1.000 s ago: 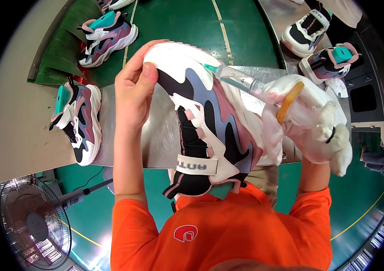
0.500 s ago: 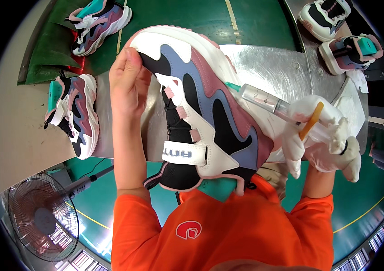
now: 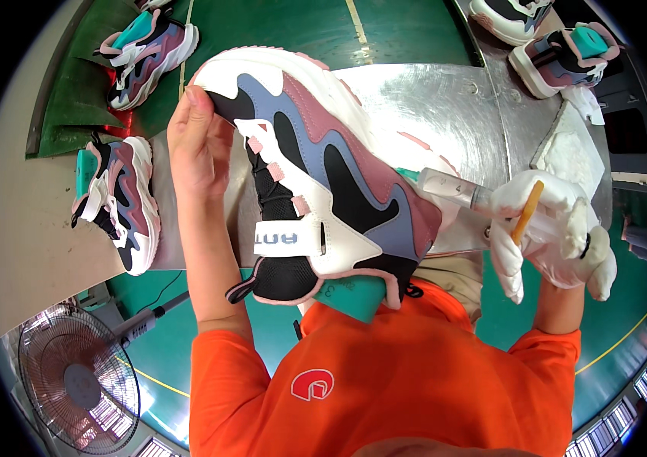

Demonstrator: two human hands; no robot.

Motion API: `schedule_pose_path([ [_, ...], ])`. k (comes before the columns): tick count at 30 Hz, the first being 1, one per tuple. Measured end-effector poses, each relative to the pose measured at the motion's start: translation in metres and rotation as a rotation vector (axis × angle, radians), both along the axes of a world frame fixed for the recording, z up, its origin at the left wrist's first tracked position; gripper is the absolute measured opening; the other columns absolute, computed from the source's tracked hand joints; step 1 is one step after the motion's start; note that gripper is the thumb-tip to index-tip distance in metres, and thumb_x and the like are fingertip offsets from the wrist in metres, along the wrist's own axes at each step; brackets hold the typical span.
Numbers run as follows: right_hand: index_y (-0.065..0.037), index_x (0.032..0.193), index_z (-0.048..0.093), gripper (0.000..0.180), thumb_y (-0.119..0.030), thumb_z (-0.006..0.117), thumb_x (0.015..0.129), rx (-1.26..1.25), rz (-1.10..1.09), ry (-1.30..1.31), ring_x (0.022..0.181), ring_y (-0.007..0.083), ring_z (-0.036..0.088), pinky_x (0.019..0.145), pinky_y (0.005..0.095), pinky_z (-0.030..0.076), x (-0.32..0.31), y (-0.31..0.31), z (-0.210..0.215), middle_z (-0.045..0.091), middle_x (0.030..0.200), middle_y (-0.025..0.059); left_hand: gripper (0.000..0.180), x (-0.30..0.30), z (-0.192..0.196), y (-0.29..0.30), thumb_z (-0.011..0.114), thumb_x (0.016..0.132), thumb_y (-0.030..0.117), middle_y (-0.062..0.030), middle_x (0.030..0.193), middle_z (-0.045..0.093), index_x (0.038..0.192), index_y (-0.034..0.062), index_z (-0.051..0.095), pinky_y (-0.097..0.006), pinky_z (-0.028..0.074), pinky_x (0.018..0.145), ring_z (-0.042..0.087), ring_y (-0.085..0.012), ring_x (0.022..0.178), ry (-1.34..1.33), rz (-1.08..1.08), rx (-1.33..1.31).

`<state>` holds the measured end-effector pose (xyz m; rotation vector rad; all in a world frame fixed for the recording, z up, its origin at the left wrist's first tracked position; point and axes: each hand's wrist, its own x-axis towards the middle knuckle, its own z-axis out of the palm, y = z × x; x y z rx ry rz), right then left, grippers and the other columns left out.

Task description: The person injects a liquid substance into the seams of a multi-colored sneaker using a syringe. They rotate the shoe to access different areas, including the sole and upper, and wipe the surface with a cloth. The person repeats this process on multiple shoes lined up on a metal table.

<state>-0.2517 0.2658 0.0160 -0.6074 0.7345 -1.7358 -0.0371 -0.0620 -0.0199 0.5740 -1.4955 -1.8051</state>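
My bare left hand (image 3: 200, 145) grips a sneaker (image 3: 354, 179) by its toe, thumb on the upper. The sneaker has white, black, blue and mauve panels, a thick white sole, a pale strap and a green shoe last (image 3: 350, 295) in its opening. A white glove covers my right hand (image 3: 548, 232), which is closed around a clear syringe (image 3: 449, 188). The syringe's green tip is at the seam between sole and upper, toward the heel; whether it touches cannot be told. A flat yellowish-brown stick (image 3: 527, 212) is also held between the gloved fingers.
Two similar sneakers lie on the left, one sneaker (image 3: 120, 202) on the beige surface and another sneaker (image 3: 154, 61) on the green belt. More shoes, including a sneaker (image 3: 565, 57), stand at the far right by a white cloth (image 3: 575, 148) on the metal table (image 3: 445, 91). A fan (image 3: 80, 381) stands lower left.
The syringe tip has moved along the sole seam toward the heel. My left hand and the sneaker appear slightly further left as the whole view has shifted.
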Motion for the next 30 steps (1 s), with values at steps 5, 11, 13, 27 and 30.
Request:
schedule_pose_path([
  [5,0.013,0.12,0.05,0.07,-0.029,0.069,0.067,0.014,-0.021,-0.011,0.061,0.03,0.062,0.048,0.035,0.054,0.0,0.011,0.001,0.058,0.078,0.021,0.04,0.007,0.008,0.004,0.052,0.103,0.03,-0.0107,0.122,0.064,0.126,-0.0027,0.056,-0.034,0.047,0.095,0.062,-0.0198,0.11,-0.028,-0.026,0.008],
  [11,0.013,0.12,0.05,0.07,-0.027,0.068,0.066,0.008,-0.043,-0.055,0.06,0.03,0.062,0.048,0.0348,0.054,0.002,0.019,-0.008,0.058,0.077,0.021,0.036,0.006,0.003,-0.004,0.051,0.103,0.03,-0.0085,0.117,0.066,0.121,-0.0005,0.058,-0.033,0.049,0.091,0.063,-0.0168,0.106,-0.044,-0.012,0.054],
  [13,0.014,0.12,0.05,0.07,-0.027,0.068,0.066,0.002,-0.051,-0.078,0.06,0.03,0.062,0.048,0.0348,0.054,0.005,0.02,-0.013,0.058,0.076,0.021,0.036,0.008,0.002,-0.009,0.052,0.103,0.032,-0.0077,0.113,0.067,0.118,-0.0007,0.059,-0.031,0.049,0.089,0.064,-0.0147,0.101,-0.083,0.001,0.051],
  [27,0.015,0.121,0.049,0.069,-0.022,0.066,0.066,0.008,-0.077,-0.233,0.058,0.03,0.063,0.047,0.0345,0.054,0.022,0.026,-0.038,0.058,0.072,0.0212,0.042,-0.002,0.008,-0.012,0.05,0.103,0.043,-0.0057,0.087,0.068,0.106,0.0017,0.061,-0.021,0.05,0.063,0.065,-0.0104,0.071,-0.277,0.12,0.18],
  [30,0.015,0.122,0.049,0.069,-0.022,0.065,0.066,0.043,-0.083,-0.263,0.057,0.03,0.063,0.047,0.0344,0.054,0.027,0.025,-0.038,0.058,0.072,0.0212,0.044,-0.01,0.019,0.002,0.049,0.103,0.044,-0.0053,0.087,0.067,0.107,0.0017,0.061,-0.023,0.051,0.064,0.064,-0.0099,0.072,-0.339,0.148,0.197],
])
